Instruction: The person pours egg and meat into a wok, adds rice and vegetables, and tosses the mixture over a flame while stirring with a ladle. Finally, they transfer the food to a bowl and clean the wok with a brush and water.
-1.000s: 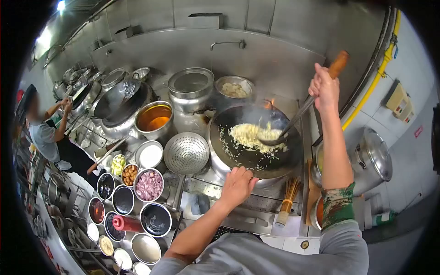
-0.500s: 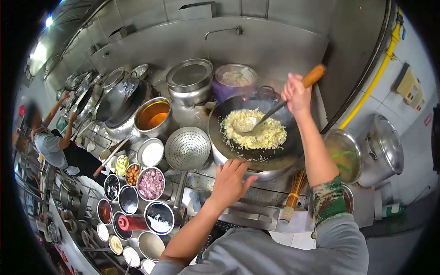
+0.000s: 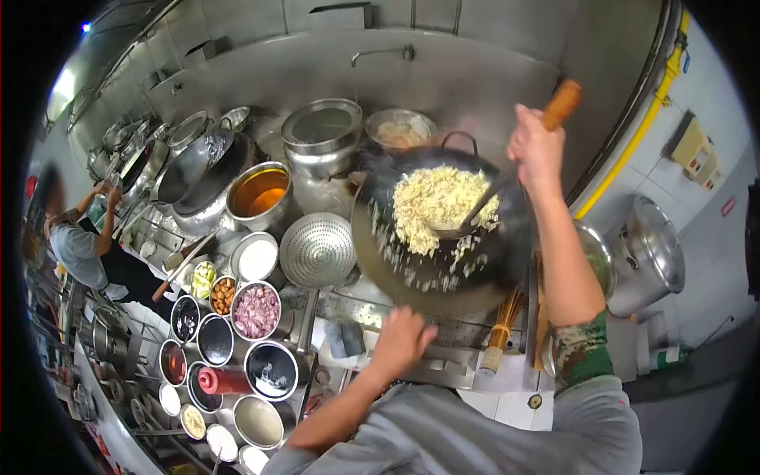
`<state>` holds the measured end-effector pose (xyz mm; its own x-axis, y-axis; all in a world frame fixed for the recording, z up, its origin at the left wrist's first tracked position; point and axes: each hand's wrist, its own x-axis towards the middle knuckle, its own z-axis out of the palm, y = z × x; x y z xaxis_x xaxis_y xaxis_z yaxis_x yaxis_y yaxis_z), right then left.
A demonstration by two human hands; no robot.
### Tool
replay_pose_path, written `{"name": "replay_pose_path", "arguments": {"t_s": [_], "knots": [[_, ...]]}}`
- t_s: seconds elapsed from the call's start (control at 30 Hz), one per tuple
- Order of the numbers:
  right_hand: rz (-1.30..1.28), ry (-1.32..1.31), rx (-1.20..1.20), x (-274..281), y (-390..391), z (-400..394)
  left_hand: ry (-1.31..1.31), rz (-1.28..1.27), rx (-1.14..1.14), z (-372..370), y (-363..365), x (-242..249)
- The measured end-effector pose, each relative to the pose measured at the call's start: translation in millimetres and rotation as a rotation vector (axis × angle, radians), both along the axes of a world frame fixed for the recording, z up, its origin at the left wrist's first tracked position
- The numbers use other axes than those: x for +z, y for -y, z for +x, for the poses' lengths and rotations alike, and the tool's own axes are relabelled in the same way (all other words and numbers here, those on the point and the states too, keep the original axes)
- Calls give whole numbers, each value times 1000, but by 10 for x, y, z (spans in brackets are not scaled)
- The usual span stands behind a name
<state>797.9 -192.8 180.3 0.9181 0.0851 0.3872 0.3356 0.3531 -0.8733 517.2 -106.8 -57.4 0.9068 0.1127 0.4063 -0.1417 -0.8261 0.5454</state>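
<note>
My right hand (image 3: 538, 150) is closed round the shaft of a ladle (image 3: 492, 194), just below its wooden handle end. The ladle's bowl sits among fried rice with egg (image 3: 439, 202) in a black wok (image 3: 380, 257). Loose grains are smeared by motion over the wok's near side. At the wok's near rim, my left hand (image 3: 400, 340) has its fingers curled at the edge, the thumb out to the right; the fingertips are blurred and partly hidden. A far loop handle of the wok shows at the back.
Left of the wok are a perforated strainer (image 3: 318, 249), a pot of orange oil (image 3: 261, 198) and a bowl of chopped onion (image 3: 256, 310) among several seasoning containers. A bamboo brush (image 3: 500, 336) lies to the right. Another person (image 3: 83, 249) stands at the far left.
The wok has shifted and tilted, and the rice is thrown into a looser heap with scattered grains. My left hand has come nearer my body; my right hand and the ladle have risen slightly rightward.
</note>
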Motion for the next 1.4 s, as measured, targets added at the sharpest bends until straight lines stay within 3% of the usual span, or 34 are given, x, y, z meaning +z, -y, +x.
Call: {"name": "replay_pose_path", "arguments": {"t_s": [0.1,0.2,0.3,0.4,0.53,0.63,0.73,0.77,0.83,0.93,1.03,1.07,1.13,1.2,1.27,1.37,1.4], "knots": [[30,-38,77,89,223,159,88,-12,-49,-312,92,437],[-98,-71,3,62,-15,155,107,-92,40,234,36,843],[-125,-13,-104,-226,-381,29,152,-63,72,415,-4,182],[-63,66,130,-50,-127,-97,105,-28,29,-36,17,-147],[-49,-21,199,141,179,163,115,-53,22,125,-75,357],[11,82,194,345,268,175,55,-37,15,534,-190,288],[79,30,149,-312,190,406,136,-28,-4,581,-271,279],[80,-13,125,-513,131,441,146,-81,45,443,-302,327],[100,-16,339,-542,62,416,97,-153,219,-28,-451,245],[165,10,330,-270,55,568,-91,-170,519,-815,-666,-253],[214,-75,200,-449,-188,497,-242,-150,689,-1073,-750,-715],[171,-47,402,-669,-274,684,-266,-158,713,-1063,-825,-831],[56,-105,328,-370,-272,745,-321,-186,777,-1090,-897,-1011],[-73,-144,346,-104,-121,877,-366,-408,803,-1060,-991,-837],[-18,-50,334,-80,208,684,-283,-542,797,-1086,-1105,-1050],[2,7,297,-715,597,435,-536,-725,740,-925,-1080,-684],[18,50,335,-953,747,318,-575,-711,729,-894,-1138,-777]]}}
